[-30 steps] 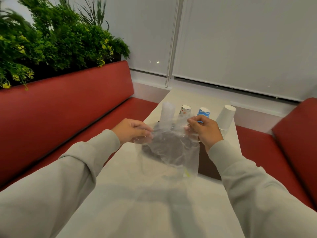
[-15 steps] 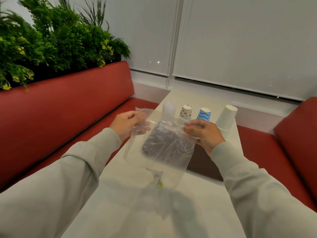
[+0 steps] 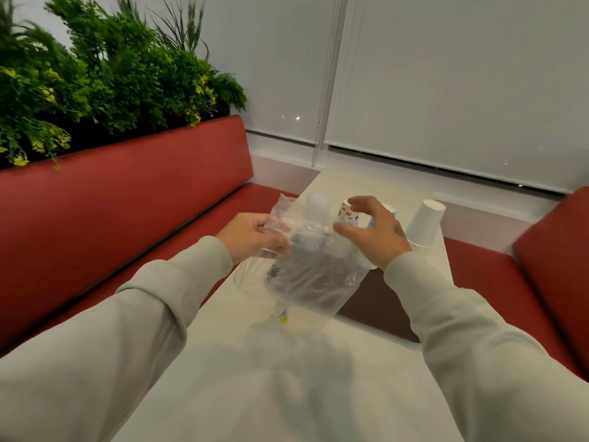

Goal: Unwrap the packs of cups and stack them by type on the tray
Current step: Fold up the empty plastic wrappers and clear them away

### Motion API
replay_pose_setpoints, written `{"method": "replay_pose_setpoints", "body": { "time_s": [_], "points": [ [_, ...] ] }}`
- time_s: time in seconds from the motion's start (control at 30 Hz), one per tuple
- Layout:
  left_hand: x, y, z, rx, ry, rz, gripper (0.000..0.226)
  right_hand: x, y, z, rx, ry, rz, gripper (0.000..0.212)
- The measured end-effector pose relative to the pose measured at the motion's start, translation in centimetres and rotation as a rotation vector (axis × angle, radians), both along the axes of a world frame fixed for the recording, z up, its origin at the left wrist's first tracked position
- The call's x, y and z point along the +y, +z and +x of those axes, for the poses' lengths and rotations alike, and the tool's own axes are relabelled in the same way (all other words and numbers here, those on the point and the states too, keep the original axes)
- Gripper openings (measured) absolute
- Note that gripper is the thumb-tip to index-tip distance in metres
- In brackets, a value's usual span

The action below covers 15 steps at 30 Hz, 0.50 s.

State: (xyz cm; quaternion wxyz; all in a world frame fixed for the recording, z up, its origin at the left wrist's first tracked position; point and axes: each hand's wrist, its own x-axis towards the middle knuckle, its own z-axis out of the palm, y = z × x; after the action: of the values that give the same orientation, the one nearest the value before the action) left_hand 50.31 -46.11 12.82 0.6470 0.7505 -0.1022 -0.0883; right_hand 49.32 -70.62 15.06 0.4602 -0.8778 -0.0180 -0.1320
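While the left hand (image 3: 251,234) pinches the seemingly empty clear plastic wrapper (image 3: 315,272) and the right hand (image 3: 373,231) hovers open, unwrapping looks done, so it needs laying aside, clear of the upturned paper cups (image 3: 425,223) on the far dark brown tray (image 3: 376,304).

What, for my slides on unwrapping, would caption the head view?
Left hand grips a clear plastic wrapper; the open right hand hovers beside it, cup stacks standing behind.

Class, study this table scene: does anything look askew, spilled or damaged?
Nothing looks spilled or damaged. The stack of upturned white paper cups near the table's right edge leans sideways, though the wide lens may exaggerate it. The left hand holds a crumpled clear plastic wrapper.
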Motion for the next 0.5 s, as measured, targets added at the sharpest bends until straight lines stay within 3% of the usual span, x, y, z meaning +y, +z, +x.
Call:
{"method": "replay_pose_setpoints", "body": {
  "time_s": [0.13, 0.27, 0.43, 0.5],
  "points": [
    [-1.1, 0.7, -0.3, -0.076, -0.093, 0.115, 0.026, 2.5, 1.8, 0.7, 0.061, 0.245, -0.093, 0.053],
    [-1.0, 0.9, -0.5, -0.04, -0.121, 0.092, 0.025, 3.9, 2.2, 1.5, 0.058, 0.301, -0.134, 0.016],
    [1.0, 0.5, -0.8, 0.247, -0.043, -0.172, 0.032, 3.5, 1.5, 2.0, 0.078, 0.289, 0.154, 0.012],
    [2.1, -0.1, -0.7, 0.282, -0.037, -0.21, 0.027, 3.2, 1.6, 2.0, 0.075, 0.253, 0.194, 0.014]
  ]
}}
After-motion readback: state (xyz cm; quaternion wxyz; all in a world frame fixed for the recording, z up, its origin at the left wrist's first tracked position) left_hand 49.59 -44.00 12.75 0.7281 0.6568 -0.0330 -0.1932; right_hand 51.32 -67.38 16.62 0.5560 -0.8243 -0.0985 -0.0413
